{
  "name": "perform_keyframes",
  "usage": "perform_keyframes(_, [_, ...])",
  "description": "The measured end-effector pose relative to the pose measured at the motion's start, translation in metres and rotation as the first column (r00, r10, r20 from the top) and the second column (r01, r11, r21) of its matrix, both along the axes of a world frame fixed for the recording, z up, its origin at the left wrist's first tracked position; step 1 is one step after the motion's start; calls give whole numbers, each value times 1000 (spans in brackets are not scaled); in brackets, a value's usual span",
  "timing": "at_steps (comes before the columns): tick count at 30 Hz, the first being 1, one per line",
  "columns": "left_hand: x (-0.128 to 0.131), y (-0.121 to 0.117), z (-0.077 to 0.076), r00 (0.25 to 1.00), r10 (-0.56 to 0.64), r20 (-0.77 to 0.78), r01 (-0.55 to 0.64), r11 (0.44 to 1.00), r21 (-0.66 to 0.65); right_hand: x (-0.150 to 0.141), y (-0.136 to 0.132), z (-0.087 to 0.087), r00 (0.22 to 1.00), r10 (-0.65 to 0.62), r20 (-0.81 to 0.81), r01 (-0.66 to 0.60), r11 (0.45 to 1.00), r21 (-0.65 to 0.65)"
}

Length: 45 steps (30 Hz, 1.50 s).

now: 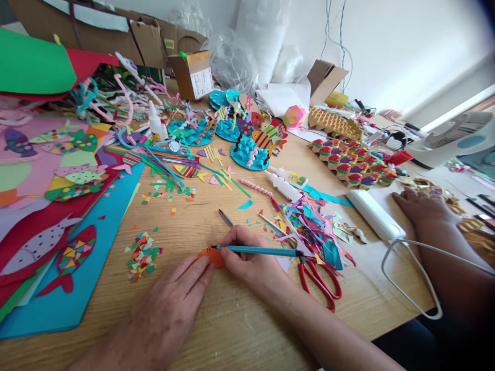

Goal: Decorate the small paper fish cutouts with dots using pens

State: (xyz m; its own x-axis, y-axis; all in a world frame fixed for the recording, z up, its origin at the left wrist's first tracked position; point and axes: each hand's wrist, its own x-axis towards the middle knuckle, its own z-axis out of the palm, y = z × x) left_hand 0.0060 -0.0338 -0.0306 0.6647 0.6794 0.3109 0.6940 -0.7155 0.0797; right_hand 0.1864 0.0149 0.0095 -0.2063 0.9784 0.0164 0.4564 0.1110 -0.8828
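Observation:
My right hand (247, 257) pinches a blue pen (263, 251) with its dark tip on a small orange paper piece (217, 257). That piece is rounded like a fish and has a dark line near its left end. My left hand (174, 288) lies with its fingers stretched flat, pressing the paper's left side against the table; its thumb is hidden. Beyond my right hand a dark pen (225, 218) rests on the table. Red-handled scissors (319, 281) lie to the right, their blades partly under paper strips (309, 221).
Tiny coloured paper bits (143, 256) are heaped left of my hands. Paper sheets (88, 288) with paper fish cover the left side. Glue bottles (284, 186) lie ahead. A white power strip (375, 214) with a cable and another person's hand (425, 203) are at right.

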Motion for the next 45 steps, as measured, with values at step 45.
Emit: perform_keyframes(45, [6, -1, 2, 999, 25, 24, -25, 1000, 11, -5, -5, -3, 968, 45, 247, -95, 977, 193])
